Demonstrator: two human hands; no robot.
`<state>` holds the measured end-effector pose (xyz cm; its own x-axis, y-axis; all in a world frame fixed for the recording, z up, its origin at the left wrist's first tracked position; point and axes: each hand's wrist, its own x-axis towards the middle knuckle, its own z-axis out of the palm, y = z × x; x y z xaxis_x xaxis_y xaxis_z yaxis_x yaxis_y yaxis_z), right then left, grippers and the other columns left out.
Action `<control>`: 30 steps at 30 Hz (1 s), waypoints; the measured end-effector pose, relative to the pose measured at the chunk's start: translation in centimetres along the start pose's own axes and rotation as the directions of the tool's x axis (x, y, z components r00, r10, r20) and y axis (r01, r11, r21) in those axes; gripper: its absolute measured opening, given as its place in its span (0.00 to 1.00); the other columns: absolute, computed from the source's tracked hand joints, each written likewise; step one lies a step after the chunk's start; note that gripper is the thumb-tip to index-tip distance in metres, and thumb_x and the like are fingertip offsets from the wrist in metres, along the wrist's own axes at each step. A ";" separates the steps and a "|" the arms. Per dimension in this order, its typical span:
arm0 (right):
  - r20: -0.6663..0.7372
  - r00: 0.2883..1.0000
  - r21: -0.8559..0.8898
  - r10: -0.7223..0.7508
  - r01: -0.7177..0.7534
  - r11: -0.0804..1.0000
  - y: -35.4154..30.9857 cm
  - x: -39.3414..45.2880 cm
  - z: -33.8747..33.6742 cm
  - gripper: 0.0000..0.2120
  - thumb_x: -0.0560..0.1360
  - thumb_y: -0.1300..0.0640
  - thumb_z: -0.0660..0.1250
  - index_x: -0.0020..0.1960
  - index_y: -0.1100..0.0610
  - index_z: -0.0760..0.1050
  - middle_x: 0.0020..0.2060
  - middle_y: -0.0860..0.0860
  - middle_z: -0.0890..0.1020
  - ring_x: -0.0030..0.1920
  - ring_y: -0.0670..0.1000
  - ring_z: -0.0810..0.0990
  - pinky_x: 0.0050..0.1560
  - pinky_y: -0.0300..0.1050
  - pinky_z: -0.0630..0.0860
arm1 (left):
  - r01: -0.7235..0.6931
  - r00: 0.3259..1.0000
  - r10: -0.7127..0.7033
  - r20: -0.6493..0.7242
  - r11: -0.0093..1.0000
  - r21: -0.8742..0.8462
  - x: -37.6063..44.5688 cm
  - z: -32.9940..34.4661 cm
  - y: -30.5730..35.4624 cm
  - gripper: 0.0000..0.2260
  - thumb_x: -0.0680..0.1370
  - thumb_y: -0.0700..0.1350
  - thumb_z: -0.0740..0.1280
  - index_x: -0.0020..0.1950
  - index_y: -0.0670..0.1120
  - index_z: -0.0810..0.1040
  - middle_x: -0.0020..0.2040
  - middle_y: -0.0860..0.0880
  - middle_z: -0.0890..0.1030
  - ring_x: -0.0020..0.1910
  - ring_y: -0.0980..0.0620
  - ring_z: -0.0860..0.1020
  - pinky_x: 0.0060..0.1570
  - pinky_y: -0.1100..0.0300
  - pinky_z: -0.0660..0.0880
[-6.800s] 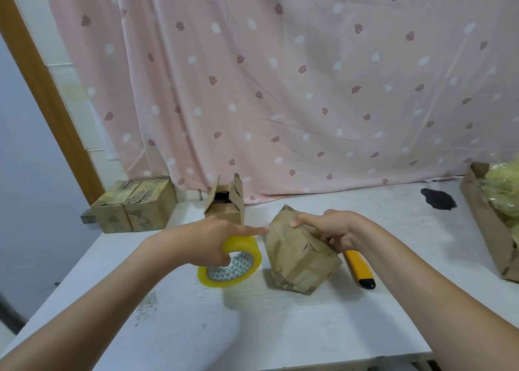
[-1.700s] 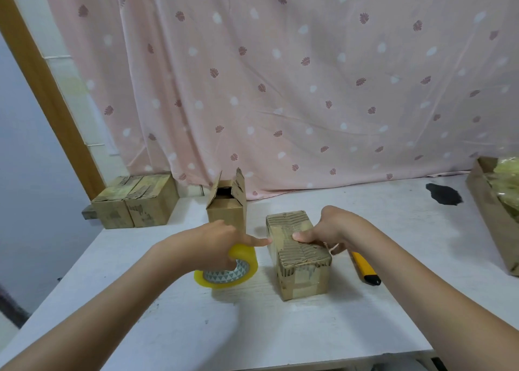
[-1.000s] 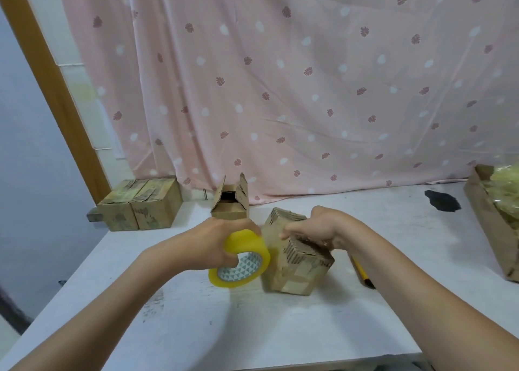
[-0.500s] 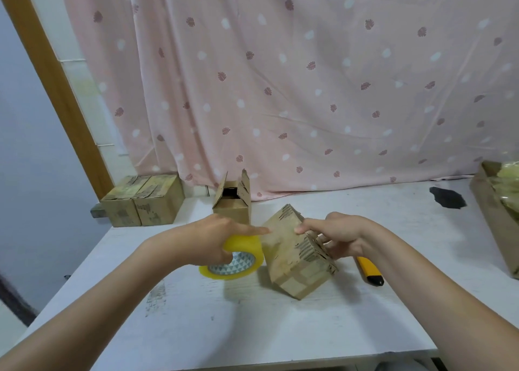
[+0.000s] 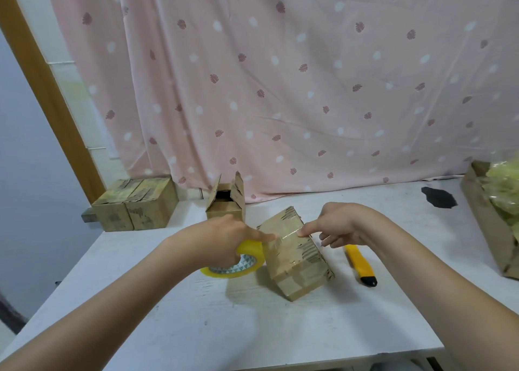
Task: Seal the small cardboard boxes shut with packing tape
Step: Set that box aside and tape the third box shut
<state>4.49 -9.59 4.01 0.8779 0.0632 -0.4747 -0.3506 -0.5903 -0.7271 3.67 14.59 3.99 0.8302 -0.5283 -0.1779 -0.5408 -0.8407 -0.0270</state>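
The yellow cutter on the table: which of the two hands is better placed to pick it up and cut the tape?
The right hand. The yellow cutter lies just beside it, and only its fingertip presses the box. The left hand grips the tape roll.

Small cardboard boxes: four in all.
Closed box under way (image 5: 295,254): one, tilted on the surface (image 5: 196,323), taken here as the landmark.
Open box (image 5: 226,202): one, flaps up, just behind and left of the tilted box.
Sealed boxes (image 5: 137,203): two, touching side by side, well to the left of the tilted box, at the surface's far left corner.
Tape rolls (image 5: 236,264): one, yellow, touching the tilted box's left side.
Utility knives (image 5: 361,265): one, yellow with a black tip, just right of the tilted box.
Large open carton (image 5: 483,219): one, far right of the tilted box, with crumpled yellowish material inside.
Hands: two, left hand (image 5: 224,236) and right hand (image 5: 341,223), one on either side of the tilted box.
Dark patches on the surface (image 5: 438,197): one, behind and right of the tilted box.
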 end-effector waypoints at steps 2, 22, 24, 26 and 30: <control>-0.019 0.999 -0.085 -0.028 0.026 0.996 -1.1 -0.3 0.4 0.12 0.76 0.57 0.70 0.51 0.65 0.73 0.44 0.60 0.76 0.40 0.58 0.77 0.48 0.51 0.81 | -0.016 1.000 0.016 -0.005 1.000 0.020 0.2 0.0 0.0 0.43 0.72 0.35 0.62 0.71 0.78 0.56 0.46 0.48 0.74 0.45 0.46 0.77 0.41 0.45 0.78; -0.002 0.997 -0.069 0.077 -0.077 0.995 -1.4 -0.6 1.4 0.24 0.72 0.50 0.76 0.57 0.66 0.73 0.55 0.64 0.78 0.51 0.64 0.80 0.55 0.63 0.79 | -0.025 0.996 0.010 -0.090 0.985 -0.172 -0.3 -0.8 -1.4 0.35 0.73 0.41 0.69 0.71 0.72 0.65 0.58 0.47 0.80 0.44 0.51 0.76 0.37 0.58 0.74; 0.002 0.997 -0.054 0.079 -0.079 0.995 -1.3 -0.6 1.3 0.21 0.71 0.51 0.76 0.52 0.66 0.74 0.51 0.63 0.79 0.49 0.63 0.81 0.54 0.62 0.79 | -0.031 0.995 0.014 -0.095 0.984 -0.175 -0.4 -0.9 -1.4 0.34 0.73 0.41 0.69 0.71 0.72 0.66 0.56 0.48 0.80 0.41 0.54 0.75 0.34 0.62 0.71; 0.013 0.995 -0.030 0.101 -0.100 0.995 -1.0 -0.7 1.4 0.19 0.71 0.52 0.77 0.48 0.65 0.74 0.51 0.63 0.80 0.49 0.63 0.81 0.54 0.61 0.80 | -0.024 0.998 0.014 -0.061 0.985 -0.170 -0.4 -1.0 -1.3 0.34 0.73 0.41 0.69 0.70 0.72 0.67 0.53 0.49 0.78 0.38 0.55 0.73 0.32 0.64 0.70; 0.044 0.991 0.035 0.124 -0.125 0.991 0.4 -0.5 1.8 0.25 0.69 0.51 0.78 0.55 0.67 0.76 0.50 0.63 0.82 0.49 0.61 0.83 0.52 0.59 0.81 | -0.002 1.000 0.007 0.024 0.976 -0.216 -0.6 0.4 -1.8 0.35 0.73 0.40 0.70 0.68 0.74 0.68 0.50 0.52 0.78 0.41 0.51 0.76 0.39 0.55 0.76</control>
<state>3.29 -8.44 3.06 0.8124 0.0251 -0.5825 -0.4693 -0.5647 -0.6789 4.12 16.47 3.77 0.8227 -0.5313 -0.2020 -0.5003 -0.8456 0.1865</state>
